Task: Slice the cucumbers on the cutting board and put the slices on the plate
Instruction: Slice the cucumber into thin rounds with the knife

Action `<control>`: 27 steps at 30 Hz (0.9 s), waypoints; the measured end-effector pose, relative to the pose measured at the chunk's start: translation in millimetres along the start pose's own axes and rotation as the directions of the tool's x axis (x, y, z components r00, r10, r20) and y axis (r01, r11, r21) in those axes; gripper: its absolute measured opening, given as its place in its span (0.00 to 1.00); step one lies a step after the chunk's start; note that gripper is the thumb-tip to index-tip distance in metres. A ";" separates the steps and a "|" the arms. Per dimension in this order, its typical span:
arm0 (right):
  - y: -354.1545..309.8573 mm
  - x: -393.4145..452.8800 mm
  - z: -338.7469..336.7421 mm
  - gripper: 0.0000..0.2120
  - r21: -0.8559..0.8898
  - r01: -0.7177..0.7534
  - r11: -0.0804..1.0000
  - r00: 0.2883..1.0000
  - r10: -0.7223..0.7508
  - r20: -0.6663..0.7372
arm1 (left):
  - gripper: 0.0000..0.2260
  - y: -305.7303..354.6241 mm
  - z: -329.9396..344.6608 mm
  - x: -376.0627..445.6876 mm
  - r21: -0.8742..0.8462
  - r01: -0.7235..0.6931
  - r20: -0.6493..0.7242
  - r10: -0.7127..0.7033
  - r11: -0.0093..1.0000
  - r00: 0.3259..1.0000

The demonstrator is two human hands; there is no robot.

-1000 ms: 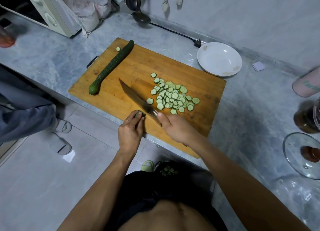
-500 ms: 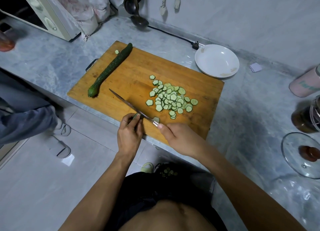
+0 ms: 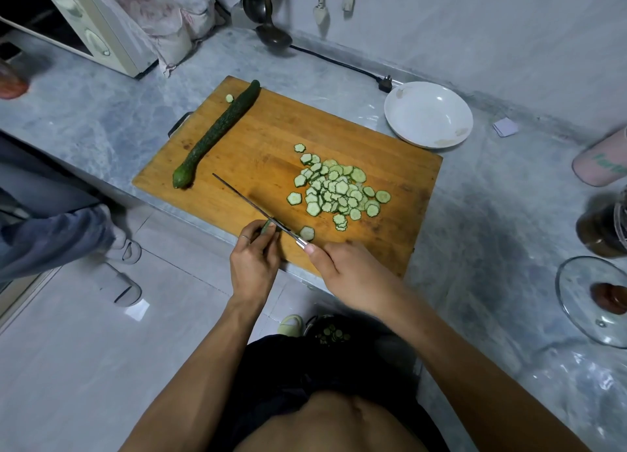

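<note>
Since a second ago the knife [image 3: 252, 207] has tipped from flat-faced to edge-on, its blade now reading as a thin line running far-left from the handle, and one more slice [image 3: 307, 233] lies just right of it at the near edge of the cutting board [image 3: 268, 136].

What remains of the first cucumber is a short stub [image 3: 267, 228], pinched between the curled fingers of the left hand [image 3: 252, 265] right against the blade. It looks too small and wet to hold safely much longer; fingertips should stay tucked back. The right hand [image 3: 349, 271] is wrapped round the knife handle, forefinger lying forward toward the blade.

A heap of thin slices [image 3: 336, 188] sits right of centre on the board: light, limp and likely to stick, so better scooped up on the blade or with cupped fingers than picked singly. The whole cucumber [image 3: 217, 134] lies along the far-left side, firm and bumpy but round, so it may roll; hold it mid-length. One stray slice [image 3: 229, 98] lies beside its far end.

On the surface just beyond the board's far-right corner stands the white plate [image 3: 428, 114], with no slices in it yet.
</note>
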State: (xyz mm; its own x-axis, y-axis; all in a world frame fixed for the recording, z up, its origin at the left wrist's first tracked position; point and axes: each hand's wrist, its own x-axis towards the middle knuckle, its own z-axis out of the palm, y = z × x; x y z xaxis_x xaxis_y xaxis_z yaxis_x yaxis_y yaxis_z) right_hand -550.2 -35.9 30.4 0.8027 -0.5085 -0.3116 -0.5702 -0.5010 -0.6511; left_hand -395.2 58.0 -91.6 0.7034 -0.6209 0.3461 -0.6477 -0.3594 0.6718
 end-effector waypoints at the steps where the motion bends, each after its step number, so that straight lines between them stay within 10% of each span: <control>1: -0.7 -0.9 0.6 0.24 0.007 0.002 1.000 1.000 -0.002 -0.010 | 0.07 -0.4 -0.3 0.3 -0.002 -0.001 -0.002 0.001 1.000 1.000; 27: -13.1 -15.1 10.7 0.24 0.050 -0.070 0.996 0.997 0.071 -0.011 | 0.08 -9.4 -3.4 6.2 -0.093 -0.002 0.039 0.006 0.996 0.999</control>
State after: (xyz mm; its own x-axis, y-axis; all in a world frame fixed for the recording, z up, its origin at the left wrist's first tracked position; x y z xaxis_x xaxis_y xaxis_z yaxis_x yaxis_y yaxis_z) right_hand -553.0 -14.2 36.2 0.7585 -0.5501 -0.3493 -0.6155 -0.4286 -0.6614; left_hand -383.7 59.9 -93.6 0.6875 -0.6499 0.3241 -0.6192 -0.2914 0.7292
